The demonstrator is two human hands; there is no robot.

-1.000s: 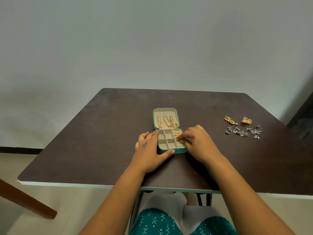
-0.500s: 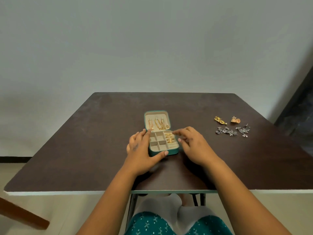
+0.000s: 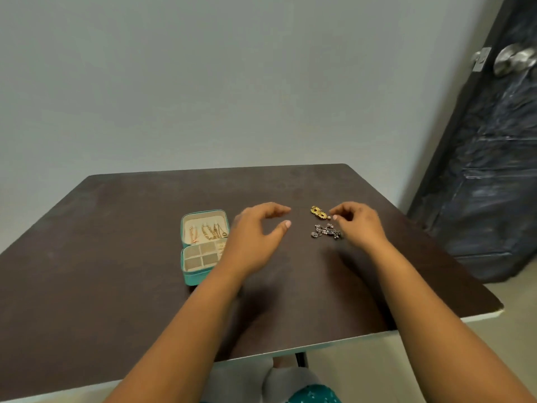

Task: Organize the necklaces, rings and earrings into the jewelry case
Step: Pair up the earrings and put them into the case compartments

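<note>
The teal jewelry case [image 3: 193, 276] lies open on the dark table [image 3: 116, 257], left of centre. Gold necklaces [image 3: 207, 230] hang in its lid, and the compartments below show beige lining. My left hand [image 3: 255, 237] hovers open just right of the case, covering its right edge. My right hand [image 3: 359, 222] is further right, fingers curled, with the fingertips at the end of a gold earring [image 3: 318, 212]. A silver earring cluster [image 3: 325, 231] lies just below, touching the hand's lower edge. The hand hides whatever jewelry lies beyond it.
A dark door [image 3: 488, 158] with a metal knob [image 3: 514, 59] stands at the right, close to the table's far right corner. The table's near edge [image 3: 319, 346] runs above my knees. A plain wall is behind.
Both hands left the case and moved right; my right hand reached the loose earrings. The camera turned right, so the case now sits left and the door came into view.
</note>
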